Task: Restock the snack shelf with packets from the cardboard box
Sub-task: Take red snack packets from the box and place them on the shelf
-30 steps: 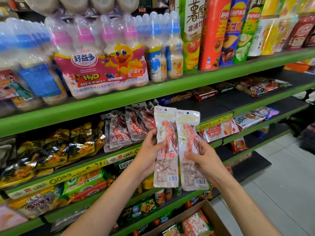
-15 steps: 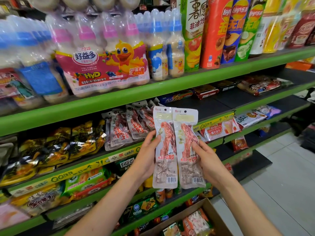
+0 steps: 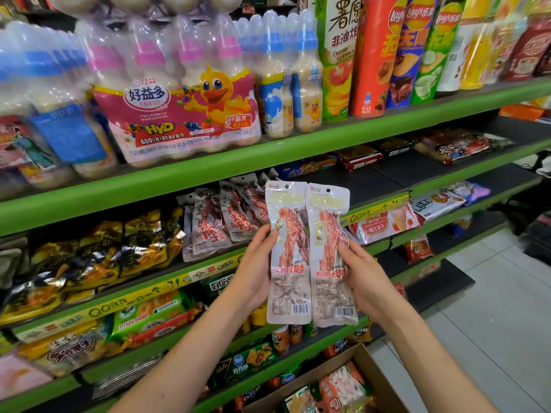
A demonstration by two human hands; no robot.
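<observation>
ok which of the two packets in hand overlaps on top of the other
The left packet, held by the left hand: its right edge lies over the right packet, which the right hand holds.

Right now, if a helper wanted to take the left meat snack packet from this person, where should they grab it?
Probably the flat sealed top strip of the left packet, pinched from above. It stands upright, and the left hand grips its lower left edge, while the right packet crowds its right side. Only the top is free.

Both forearms bare to the frame's edge; left hand (image 3: pixel 256 272) and right hand (image 3: pixel 368 281) ungloved, ringless
</observation>
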